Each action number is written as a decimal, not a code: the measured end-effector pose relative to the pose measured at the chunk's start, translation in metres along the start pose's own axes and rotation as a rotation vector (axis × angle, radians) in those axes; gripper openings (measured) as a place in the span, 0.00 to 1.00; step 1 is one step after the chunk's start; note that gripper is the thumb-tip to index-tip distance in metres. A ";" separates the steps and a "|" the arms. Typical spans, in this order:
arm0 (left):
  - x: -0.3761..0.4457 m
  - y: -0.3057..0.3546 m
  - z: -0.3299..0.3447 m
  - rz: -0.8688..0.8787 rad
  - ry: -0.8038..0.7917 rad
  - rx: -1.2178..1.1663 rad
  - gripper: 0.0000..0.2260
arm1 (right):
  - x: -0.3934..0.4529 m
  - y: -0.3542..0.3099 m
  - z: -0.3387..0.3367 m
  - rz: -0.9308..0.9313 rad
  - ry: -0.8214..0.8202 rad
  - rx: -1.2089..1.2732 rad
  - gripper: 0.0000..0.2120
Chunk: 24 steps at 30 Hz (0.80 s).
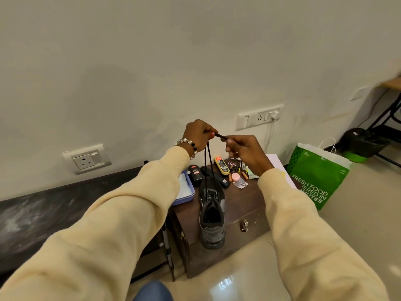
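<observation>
Black shoelace (208, 157): pulled up in two strands from the eyelets of the grey shoe (212, 216), high above it. Pinched at the top in the left grip (198, 135), fingers curled round the strands; end pinched in the right grip (245, 151), just beside, likewise curled. Shoe: toe away on a wooden chest (245, 205), polish tins (232, 165) beyond, blue tray (185, 187) alongside. Green paper bag (319, 177) on the floor, near the chest.
</observation>
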<state>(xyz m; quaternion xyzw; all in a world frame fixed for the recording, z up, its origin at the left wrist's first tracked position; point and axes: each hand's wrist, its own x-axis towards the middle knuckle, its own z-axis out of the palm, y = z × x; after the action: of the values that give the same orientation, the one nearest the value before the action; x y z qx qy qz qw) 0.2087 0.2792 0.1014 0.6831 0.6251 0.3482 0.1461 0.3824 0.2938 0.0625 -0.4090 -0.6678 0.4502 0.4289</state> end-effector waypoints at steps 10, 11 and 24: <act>-0.002 0.000 0.005 0.035 0.004 -0.161 0.10 | -0.017 0.060 0.030 0.281 0.155 0.370 0.08; -0.002 0.001 0.006 0.040 0.007 -0.167 0.09 | -0.016 0.063 0.038 0.295 0.166 0.360 0.07; -0.016 -0.067 0.032 -0.343 0.229 -0.557 0.11 | 0.012 0.052 0.034 0.169 -0.164 -0.327 0.08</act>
<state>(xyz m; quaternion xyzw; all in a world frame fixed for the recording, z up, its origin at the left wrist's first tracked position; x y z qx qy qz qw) 0.1795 0.2828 0.0312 0.4584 0.6242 0.5502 0.3122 0.3556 0.3104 0.0078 -0.4898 -0.7279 0.4021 0.2617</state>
